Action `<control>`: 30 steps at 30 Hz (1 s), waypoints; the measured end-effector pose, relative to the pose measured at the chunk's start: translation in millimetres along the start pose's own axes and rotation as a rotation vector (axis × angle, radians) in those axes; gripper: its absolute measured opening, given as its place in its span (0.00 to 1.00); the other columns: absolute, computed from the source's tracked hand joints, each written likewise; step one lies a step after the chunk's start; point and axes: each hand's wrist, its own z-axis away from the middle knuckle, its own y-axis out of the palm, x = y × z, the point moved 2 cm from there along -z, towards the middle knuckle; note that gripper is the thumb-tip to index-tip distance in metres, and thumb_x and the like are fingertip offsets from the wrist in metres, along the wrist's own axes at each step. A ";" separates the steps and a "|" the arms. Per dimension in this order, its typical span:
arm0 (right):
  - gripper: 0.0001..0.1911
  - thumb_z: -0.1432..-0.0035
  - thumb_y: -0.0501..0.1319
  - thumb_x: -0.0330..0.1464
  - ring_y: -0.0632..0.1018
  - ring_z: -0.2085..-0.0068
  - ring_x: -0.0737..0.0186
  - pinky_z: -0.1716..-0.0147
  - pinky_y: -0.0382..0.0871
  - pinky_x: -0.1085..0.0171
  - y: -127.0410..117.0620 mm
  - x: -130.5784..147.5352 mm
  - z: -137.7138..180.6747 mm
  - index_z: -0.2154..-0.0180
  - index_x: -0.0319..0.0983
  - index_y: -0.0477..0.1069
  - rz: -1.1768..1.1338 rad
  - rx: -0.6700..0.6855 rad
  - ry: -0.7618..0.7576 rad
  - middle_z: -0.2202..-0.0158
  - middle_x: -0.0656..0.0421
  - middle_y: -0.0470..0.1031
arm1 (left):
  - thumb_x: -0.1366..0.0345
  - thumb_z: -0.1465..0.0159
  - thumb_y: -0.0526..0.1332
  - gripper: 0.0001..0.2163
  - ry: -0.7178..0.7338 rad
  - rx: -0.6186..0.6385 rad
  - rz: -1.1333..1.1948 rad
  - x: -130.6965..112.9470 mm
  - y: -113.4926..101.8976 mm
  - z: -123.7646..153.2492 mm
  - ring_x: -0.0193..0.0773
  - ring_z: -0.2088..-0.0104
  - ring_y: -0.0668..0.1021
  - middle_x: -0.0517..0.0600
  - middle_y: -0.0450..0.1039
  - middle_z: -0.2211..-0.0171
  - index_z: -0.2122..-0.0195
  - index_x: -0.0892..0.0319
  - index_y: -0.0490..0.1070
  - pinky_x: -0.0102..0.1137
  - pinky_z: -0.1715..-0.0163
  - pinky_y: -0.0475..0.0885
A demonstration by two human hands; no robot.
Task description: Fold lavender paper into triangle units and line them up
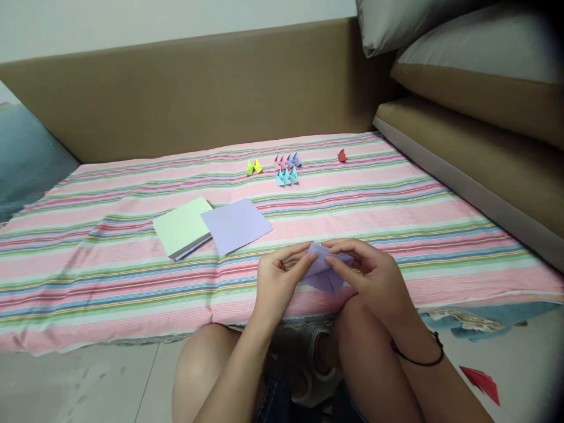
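Observation:
A partly folded sheet of purple origami paper [325, 281] is held between both hands, above the front part of the striped cloth. My left hand [282, 270] pinches its left side, thumb on top. On the opposite side my right hand [368, 267] grips it, with the thumb pressing near the middle. Creases and folded flaps show on the paper; the fingers behind it are partly hidden. To the left lies a flat purple sheet [238, 226], its edge against a stack of paper [183, 226] topped by a pale green sheet.
Small folded paper figures stand further back: yellow ones [254, 167], several pink and purple ones [287, 161], blue ones [287, 177] and a red one [342, 155]. Cushions [476, 158] are piled on the right. A red folded paper [482, 383] lies on the floor.

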 end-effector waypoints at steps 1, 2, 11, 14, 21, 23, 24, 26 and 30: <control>0.04 0.45 0.65 0.33 0.78 0.57 0.60 0.62 0.73 0.65 0.3 0.6 0.1 0.64 0.42 0.75 0.011 -0.002 0.001 0.58 0.57 0.78 | 0.63 0.49 0.70 0.12 -0.003 -0.016 -0.007 0.0 0.3 0.4 0.40 0.65 0.81 0.53 0.81 0.67 0.64 0.61 0.80 0.29 0.65 0.76; 0.05 0.45 0.65 0.33 0.78 0.57 0.59 0.61 0.73 0.64 0.7 1.2 0.3 0.64 0.42 0.75 0.017 -0.007 0.007 0.59 0.56 0.78 | 0.63 0.50 0.71 0.11 -0.006 -0.029 -0.008 0.0 0.8 0.7 0.40 0.67 0.81 0.52 0.81 0.69 0.66 0.61 0.80 0.29 0.65 0.76; 0.26 0.53 0.71 0.34 0.77 0.62 0.65 0.66 0.72 0.68 6.6 2.3 0.8 0.52 0.45 0.67 -0.290 -0.046 0.243 0.57 0.60 0.75 | 0.62 0.51 0.71 0.10 -0.039 -0.079 0.034 3.4 1.4 0.7 0.33 0.75 0.77 0.49 0.79 0.76 0.70 0.60 0.81 0.26 0.73 0.72; 0.27 0.55 0.72 0.35 0.77 0.64 0.66 0.67 0.72 0.69 10.6 1.3 4.5 0.52 0.45 0.67 -0.357 -0.079 0.327 0.63 0.62 0.75 | 0.62 0.50 0.71 0.09 -0.026 -0.090 0.039 4.0 1.8 1.9 0.33 0.76 0.77 0.48 0.78 0.78 0.69 0.60 0.81 0.26 0.74 0.72; 0.23 0.54 0.71 0.36 0.75 0.68 0.68 0.71 0.70 0.71 19.2 7.2 14.4 0.55 0.46 0.70 -0.447 -0.192 0.401 0.68 0.64 0.76 | 0.62 0.49 0.70 0.06 0.001 -0.095 0.044 -1.8 5.2 6.9 0.33 0.73 0.78 0.48 0.79 0.75 0.71 0.58 0.81 0.24 0.72 0.73; 0.22 0.54 0.71 0.35 0.75 0.69 0.69 0.71 0.70 0.71 19.5 9.0 15.2 0.55 0.47 0.70 -0.463 -0.201 0.412 0.68 0.64 0.75 | 0.63 0.49 0.71 0.06 -0.001 -0.094 0.057 -3.6 5.8 8.5 0.32 0.73 0.79 0.48 0.80 0.75 0.71 0.58 0.81 0.23 0.72 0.73; 0.22 0.54 0.71 0.35 0.75 0.69 0.69 0.72 0.70 0.71 19.3 9.6 15.5 0.55 0.47 0.70 -0.466 -0.198 0.415 0.68 0.64 0.75 | 0.63 0.50 0.71 0.06 -0.003 -0.093 0.064 -4.3 6.0 9.3 0.32 0.72 0.79 0.48 0.80 0.74 0.72 0.57 0.80 0.22 0.72 0.73; 0.22 0.53 0.71 0.35 0.75 0.69 0.69 0.71 0.71 0.72 18.8 10.3 15.8 0.54 0.48 0.70 -0.464 -0.182 0.405 0.68 0.65 0.75 | 0.64 0.50 0.71 0.05 -0.009 -0.091 0.074 -4.8 6.0 10.9 0.32 0.72 0.79 0.48 0.80 0.74 0.72 0.57 0.80 0.22 0.72 0.73; 0.21 0.51 0.69 0.34 0.76 0.67 0.68 0.69 0.72 0.71 18.5 10.0 16.2 0.54 0.48 0.70 -0.449 -0.155 0.368 0.65 0.64 0.75 | 0.65 0.49 0.71 0.04 -0.008 -0.088 0.089 -4.4 5.4 13.4 0.32 0.72 0.80 0.47 0.81 0.73 0.72 0.56 0.80 0.22 0.71 0.74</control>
